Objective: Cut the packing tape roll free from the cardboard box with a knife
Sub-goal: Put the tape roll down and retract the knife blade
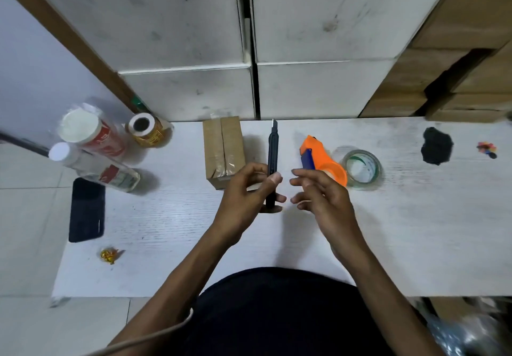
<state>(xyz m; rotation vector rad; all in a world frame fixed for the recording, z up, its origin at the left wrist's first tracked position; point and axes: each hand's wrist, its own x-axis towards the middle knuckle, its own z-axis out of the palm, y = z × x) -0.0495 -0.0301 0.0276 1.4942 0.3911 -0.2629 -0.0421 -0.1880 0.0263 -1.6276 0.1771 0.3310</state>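
My left hand (250,186) grips a dark utility knife (272,156) upright, its short blade tip pointing away from me. A small taped cardboard box (224,150) stands on the white table (166,217) just left of the knife. My right hand (318,192) hovers beside the knife with fingers apart, holding nothing. Behind that hand lies an orange tape dispenser (321,156), and a clear packing tape roll (361,169) sits flat to its right.
At the left stand plastic bottles (91,145), a label roll (145,129) and a black phone (87,208). A small gold wrapper (108,254) lies near the front left. A black lump (436,146) sits far right. White boxes (249,51) rise behind the table.
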